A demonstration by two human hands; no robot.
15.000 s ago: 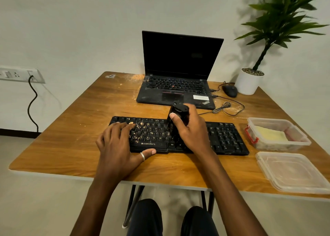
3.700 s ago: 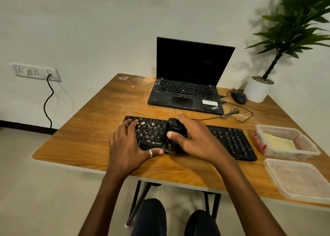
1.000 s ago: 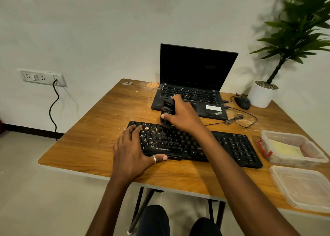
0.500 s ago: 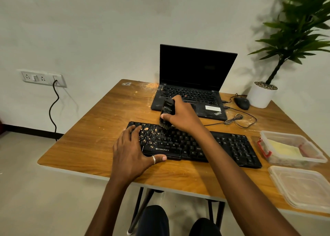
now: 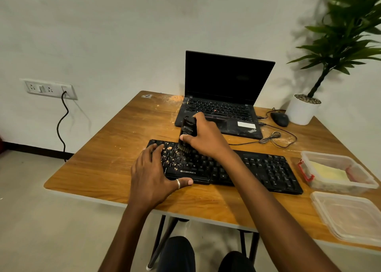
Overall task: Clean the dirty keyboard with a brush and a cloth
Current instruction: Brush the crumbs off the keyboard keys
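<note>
A: What differs from a few seconds back?

B: The brush was at the near edge of the keyboard then. Now it is at the far rows, left of middle, bristles down on the keys among the crumbs. Against half a second ago it has barely shifted, a touch left.

A: And the right hand?

B: The right hand is curled round the brush body, thumb across the near side, fingers wrapped over the back. It holds the brush nearly upright.

A: The left hand?

B: The left hand lies flat on the keyboard's left end, as before. Its fingers are straight and spread over the keys, and the ringed thumb lies along the near edge, on the table.

A: Where is the cloth?

B: The yellow cloth lies in the open tub near the keyboard's right end, with no hand on it
</note>
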